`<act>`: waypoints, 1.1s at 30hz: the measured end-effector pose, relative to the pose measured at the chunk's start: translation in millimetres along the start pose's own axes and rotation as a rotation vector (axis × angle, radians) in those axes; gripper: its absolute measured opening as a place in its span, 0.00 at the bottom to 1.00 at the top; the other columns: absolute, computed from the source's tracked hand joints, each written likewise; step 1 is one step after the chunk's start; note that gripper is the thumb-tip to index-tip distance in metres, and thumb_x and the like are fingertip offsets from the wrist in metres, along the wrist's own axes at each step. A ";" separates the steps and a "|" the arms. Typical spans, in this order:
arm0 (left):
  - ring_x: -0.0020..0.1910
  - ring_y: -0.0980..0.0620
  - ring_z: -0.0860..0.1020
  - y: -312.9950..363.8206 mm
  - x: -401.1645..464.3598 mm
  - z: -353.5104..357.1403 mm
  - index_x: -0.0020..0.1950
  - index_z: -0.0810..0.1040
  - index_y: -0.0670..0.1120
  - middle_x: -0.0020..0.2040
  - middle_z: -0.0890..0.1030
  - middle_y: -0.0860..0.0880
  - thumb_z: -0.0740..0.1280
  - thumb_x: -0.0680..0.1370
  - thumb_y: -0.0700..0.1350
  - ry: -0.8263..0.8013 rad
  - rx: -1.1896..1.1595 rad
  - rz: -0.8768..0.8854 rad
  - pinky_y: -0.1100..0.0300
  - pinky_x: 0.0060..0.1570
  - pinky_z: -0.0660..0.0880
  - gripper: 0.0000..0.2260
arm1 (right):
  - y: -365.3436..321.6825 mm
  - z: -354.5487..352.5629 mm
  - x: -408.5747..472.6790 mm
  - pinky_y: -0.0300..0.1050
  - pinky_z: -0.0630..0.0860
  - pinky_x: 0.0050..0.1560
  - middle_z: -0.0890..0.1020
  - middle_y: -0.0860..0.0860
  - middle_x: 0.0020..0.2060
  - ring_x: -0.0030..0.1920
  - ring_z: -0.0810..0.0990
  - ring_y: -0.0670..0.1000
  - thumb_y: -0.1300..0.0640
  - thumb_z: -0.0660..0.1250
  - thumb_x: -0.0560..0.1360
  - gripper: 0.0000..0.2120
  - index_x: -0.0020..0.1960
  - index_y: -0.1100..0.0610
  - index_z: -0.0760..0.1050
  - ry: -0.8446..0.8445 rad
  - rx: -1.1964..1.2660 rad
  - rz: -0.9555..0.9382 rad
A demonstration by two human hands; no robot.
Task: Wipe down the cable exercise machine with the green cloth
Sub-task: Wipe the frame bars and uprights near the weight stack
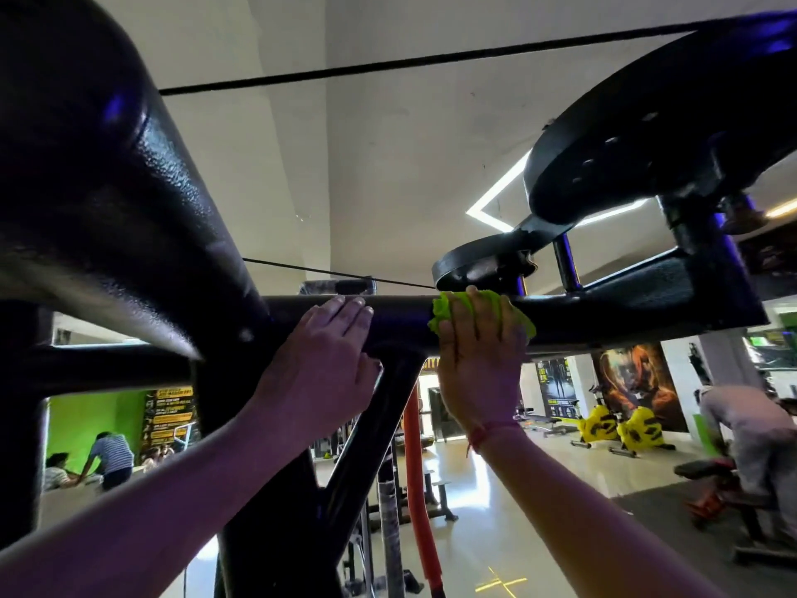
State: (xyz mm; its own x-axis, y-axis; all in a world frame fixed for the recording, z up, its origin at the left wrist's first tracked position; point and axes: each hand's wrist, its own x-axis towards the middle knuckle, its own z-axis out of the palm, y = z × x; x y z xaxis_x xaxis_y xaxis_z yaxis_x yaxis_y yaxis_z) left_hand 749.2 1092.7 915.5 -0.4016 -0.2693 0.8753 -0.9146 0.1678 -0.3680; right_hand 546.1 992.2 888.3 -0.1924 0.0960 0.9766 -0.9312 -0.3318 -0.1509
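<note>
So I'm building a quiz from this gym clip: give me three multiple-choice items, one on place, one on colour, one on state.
1. Where is the cloth?
A. on the floor
B. against the horizontal bar
C. over a yellow bike

2. What colour is the cloth?
A. green
B. red
C. white

3. How is the left hand?
A. clenched in a fist
B. gripping the cable
C. flat against the bar, fingers straight

Answers:
1 B, the right hand presses it on the bar.
2 A, bright green shows round the fingers.
3 C, its fingers lie straight on the black frame.
</note>
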 end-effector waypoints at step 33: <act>0.79 0.52 0.61 -42.8 -139.0 15.3 0.75 0.72 0.43 0.78 0.67 0.49 0.55 0.78 0.54 0.165 -0.194 -0.418 0.71 0.74 0.45 0.27 | -101.2 2.8 -28.9 0.59 0.64 0.74 0.65 0.48 0.79 0.79 0.61 0.57 0.59 0.69 0.76 0.31 0.77 0.47 0.68 -0.143 0.182 -0.707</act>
State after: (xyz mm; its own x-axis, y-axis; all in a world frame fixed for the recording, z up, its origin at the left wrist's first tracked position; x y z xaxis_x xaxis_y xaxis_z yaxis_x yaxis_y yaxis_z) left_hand 843.4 1108.4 804.8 0.0252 -0.1999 0.9795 -0.9638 0.2554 0.0769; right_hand 646.8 1020.3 875.8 0.4878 0.2256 0.8433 -0.7491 -0.3878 0.5371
